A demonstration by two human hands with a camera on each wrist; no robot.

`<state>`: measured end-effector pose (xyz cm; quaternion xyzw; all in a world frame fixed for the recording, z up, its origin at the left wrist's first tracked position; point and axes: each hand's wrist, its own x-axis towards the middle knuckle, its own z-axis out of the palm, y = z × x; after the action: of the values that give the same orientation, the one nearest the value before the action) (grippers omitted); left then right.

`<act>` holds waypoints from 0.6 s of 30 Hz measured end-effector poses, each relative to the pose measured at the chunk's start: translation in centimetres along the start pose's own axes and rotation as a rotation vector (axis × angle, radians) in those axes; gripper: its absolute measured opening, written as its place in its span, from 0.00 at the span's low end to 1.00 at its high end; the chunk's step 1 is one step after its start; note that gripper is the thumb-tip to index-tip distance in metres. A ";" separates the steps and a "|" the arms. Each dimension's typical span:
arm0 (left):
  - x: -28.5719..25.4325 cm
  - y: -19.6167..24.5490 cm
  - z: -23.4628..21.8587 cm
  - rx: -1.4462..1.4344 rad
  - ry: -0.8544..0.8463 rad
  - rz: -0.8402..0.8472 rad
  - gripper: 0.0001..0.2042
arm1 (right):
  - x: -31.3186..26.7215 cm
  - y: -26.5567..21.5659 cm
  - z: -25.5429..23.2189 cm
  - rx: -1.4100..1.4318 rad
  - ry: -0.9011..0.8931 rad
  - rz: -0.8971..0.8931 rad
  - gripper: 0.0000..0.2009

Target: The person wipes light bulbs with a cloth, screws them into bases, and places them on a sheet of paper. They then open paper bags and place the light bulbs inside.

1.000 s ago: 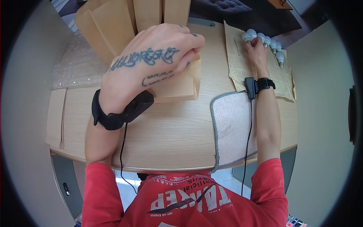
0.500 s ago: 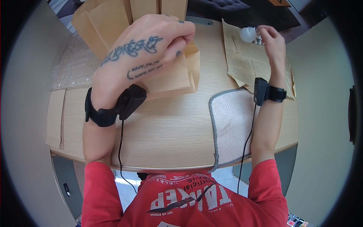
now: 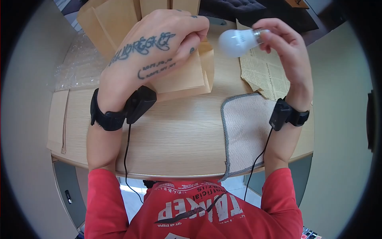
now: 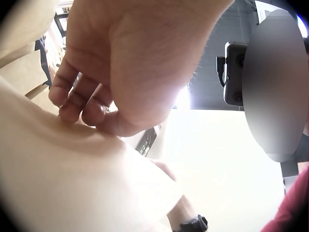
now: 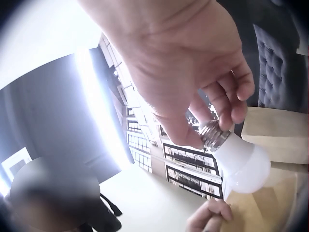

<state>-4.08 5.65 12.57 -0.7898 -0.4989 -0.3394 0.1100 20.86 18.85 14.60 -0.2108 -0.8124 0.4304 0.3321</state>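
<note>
My right hand point(image 3: 292, 51) pinches a white light bulb point(image 3: 236, 43) by its metal screw base, its round end pointing left, up over the table. In the right wrist view, the thumb and fingers close on the threads of the bulb point(image 5: 246, 166). My left hand point(image 3: 159, 44) bends over a brown paper bag point(image 3: 179, 81) that lies on the table. Its curled fingertips point(image 4: 94, 113) grip the bag's edge in the left wrist view, where the pale bag point(image 4: 72, 174) fills the lower left. The bag's mouth is largely hidden beneath this hand.
Several upright brown paper bags point(image 3: 107, 24) stand at the back left, beside clear bubble wrap point(image 3: 75, 67). A folded paper bag point(image 3: 57, 119) lies at the left edge. On the right are a printed paper sheet point(image 3: 264, 73) and a white cloth with grey trim point(image 3: 246, 135).
My right hand has picked up one bulb from the group on the printed sheet and brought it left and nearer the camera. The left hand has shifted slightly, still at the bag.
</note>
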 end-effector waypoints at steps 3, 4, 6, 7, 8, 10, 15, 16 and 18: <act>0.0 0.0 0.2 -0.012 0.020 0.006 0.02 | 0.3 0.3 2.2 -0.117 -0.141 0.027 0.11; 0.0 0.0 0.3 -0.016 0.030 0.008 0.02 | 0.3 0.1 3.0 -0.151 -0.193 0.035 0.12; -0.1 -0.1 0.4 -0.007 0.056 0.012 0.02 | 0.0 -0.4 4.4 -0.217 -0.297 0.053 0.14; -0.1 -0.1 0.5 -0.004 0.068 0.014 0.02 | 0.0 -0.3 4.4 -0.160 -0.294 0.020 0.16; 0.0 -0.1 0.6 -0.007 0.086 0.020 0.02 | 0.0 -0.3 4.3 -0.104 -0.292 -0.012 0.18; 0.0 -0.1 0.5 -0.007 0.128 0.027 0.03 | 0.1 -0.4 4.1 0.008 -0.293 -0.082 0.23; 0.6 0.7 -0.6 -0.001 -0.013 -0.014 0.02 | 0.0 -0.1 2.8 0.002 -0.263 -0.051 0.21; 0.6 0.7 -0.7 -0.002 -0.017 -0.018 0.02 | 0.0 -0.3 2.6 -0.002 -0.270 -0.050 0.21; 0.6 0.9 -0.7 0.005 -0.030 -0.033 0.02 | -0.1 -0.4 2.4 0.001 -0.269 -0.049 0.20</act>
<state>-3.43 5.27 13.66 -0.7862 -0.5143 -0.3280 0.0989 19.17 17.19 13.96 -0.1314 -0.8543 0.4468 0.2307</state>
